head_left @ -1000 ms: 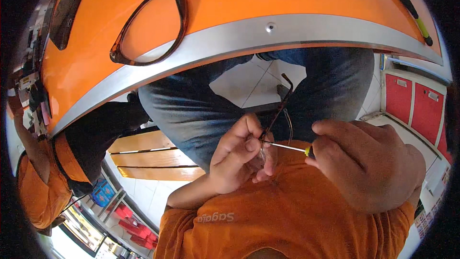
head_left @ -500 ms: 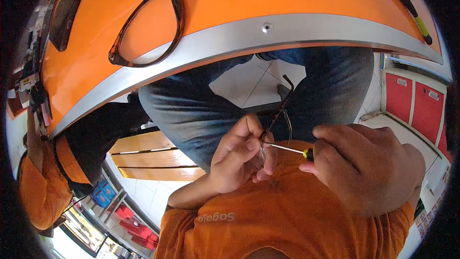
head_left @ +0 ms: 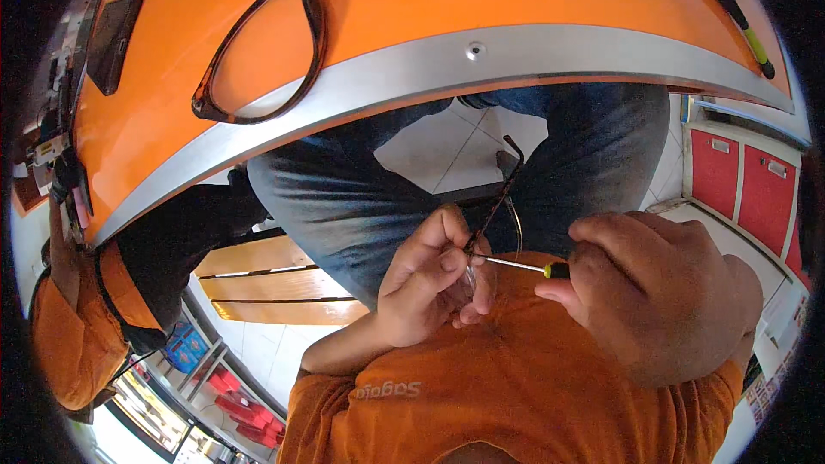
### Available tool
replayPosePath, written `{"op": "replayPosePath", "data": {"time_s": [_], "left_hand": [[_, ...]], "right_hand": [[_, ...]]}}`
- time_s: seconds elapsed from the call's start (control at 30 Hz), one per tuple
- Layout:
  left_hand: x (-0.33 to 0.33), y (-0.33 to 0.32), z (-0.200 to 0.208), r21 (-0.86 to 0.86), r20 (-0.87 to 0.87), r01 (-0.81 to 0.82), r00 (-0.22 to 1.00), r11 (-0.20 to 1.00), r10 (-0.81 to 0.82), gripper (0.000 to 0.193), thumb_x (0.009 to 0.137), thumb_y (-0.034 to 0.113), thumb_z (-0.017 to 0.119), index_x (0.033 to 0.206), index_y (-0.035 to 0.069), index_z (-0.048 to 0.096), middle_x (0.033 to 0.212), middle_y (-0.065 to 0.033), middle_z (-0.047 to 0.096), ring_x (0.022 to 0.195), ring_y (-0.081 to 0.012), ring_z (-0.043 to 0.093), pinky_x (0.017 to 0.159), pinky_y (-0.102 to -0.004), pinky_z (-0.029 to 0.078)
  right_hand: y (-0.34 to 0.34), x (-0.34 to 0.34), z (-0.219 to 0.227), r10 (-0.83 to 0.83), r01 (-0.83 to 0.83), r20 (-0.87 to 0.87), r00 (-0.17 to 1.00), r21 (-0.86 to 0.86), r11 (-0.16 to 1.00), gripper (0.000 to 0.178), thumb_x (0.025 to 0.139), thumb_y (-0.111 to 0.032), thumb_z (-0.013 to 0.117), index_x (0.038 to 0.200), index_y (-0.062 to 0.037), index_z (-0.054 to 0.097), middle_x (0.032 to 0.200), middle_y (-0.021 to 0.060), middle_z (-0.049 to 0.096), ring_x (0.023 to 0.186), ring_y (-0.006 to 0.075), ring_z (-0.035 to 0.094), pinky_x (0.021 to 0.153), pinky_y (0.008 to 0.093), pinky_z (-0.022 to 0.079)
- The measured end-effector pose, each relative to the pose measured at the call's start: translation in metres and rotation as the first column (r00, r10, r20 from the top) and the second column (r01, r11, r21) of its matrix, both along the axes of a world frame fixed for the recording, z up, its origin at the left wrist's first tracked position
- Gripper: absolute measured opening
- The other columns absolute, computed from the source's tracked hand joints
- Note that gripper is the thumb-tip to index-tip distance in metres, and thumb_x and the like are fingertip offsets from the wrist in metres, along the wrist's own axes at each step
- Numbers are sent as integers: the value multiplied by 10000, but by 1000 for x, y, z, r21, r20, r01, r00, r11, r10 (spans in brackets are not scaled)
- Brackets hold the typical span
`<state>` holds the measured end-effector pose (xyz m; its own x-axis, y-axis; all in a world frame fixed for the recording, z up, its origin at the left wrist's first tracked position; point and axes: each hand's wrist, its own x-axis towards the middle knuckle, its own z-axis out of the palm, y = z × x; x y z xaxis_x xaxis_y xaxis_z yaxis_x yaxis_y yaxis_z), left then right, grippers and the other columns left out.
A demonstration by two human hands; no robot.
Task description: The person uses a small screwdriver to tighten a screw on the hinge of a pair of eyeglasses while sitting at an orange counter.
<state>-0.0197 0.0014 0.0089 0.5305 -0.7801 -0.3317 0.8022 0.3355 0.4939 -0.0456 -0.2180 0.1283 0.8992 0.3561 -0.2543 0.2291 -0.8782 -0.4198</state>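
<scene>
Above a seated person's lap, just inside the edge of a bench top, I see a slim, speckled tortoiseshell eyeglass temple [head_left: 491, 210] slanting up and rightward from the left hand [head_left: 421, 283], its hooked tip outermost. That hand pinches its near end between thumb and fingers, with something clear and glossy in the palm that I cannot make out fully. The right hand [head_left: 670, 292] is curled around the yellow-and-black handle of a thin steel-shafted screwdriver [head_left: 518, 265], which points leftward, across the temple's long axis. The tip reaches the pinched end, nearest the left fingertips; from my remote view, whether it sits in a screw is too small to tell. A thin, curved, shiny piece [head_left: 516, 225] hangs beside the temple. Beneath lie faded blue denim jeans [head_left: 318, 198] and a soft orange shirt [head_left: 550, 352]. Beyond, on the smooth orange tabletop [head_left: 481, 0] with its brushed metal edging [head_left: 387, 71], rest rounded tortoiseshell eyeglasses [head_left: 316, 26] and a green-and-black screwdriver [head_left: 733, 15].
</scene>
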Motion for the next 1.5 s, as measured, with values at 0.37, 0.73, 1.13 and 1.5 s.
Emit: {"op": "replayPosePath", "data": {"time_s": [0.37,0.73,1.13,1.5], "left_hand": [[-1,-2,-6,-22,-2,-7,1000,1000,6,132,1007,220,400,978,99,357,715,-132,571,507,-149,475,415,-240,336],[-3,-2,-6,-44,9,-7,1000,999,7,157,1004,241,408,979,101,342,740,-148,569,526,-152,474,428,-244,333],[-3,-2,-3,-78,53,14,999,997,-9,177,1010,254,397,981,98,318,778,-158,566,560,-144,466,473,-248,345],[2,0,2,-125,118,36,993,991,-21,242,1009,314,427,979,91,338,784,-154,557,545,-120,431,471,-240,341]], "right_hand": [[11,2,9,-92,89,-8,996,-145,985,356,609,-308,813,786,-93,592,948,62,690,680,217,689,453,326,515],[7,1,5,-101,98,-36,994,-89,991,347,611,-275,809,790,-80,585,968,55,663,692,222,673,534,344,530],[3,6,10,-66,67,-59,996,21,998,370,576,-228,825,795,-39,594,959,112,655,707,242,676,561,335,540],[3,3,9,-107,107,34,994,11,994,255,627,-112,785,809,-74,609,931,109,673,661,243,674,546,313,531]]}}
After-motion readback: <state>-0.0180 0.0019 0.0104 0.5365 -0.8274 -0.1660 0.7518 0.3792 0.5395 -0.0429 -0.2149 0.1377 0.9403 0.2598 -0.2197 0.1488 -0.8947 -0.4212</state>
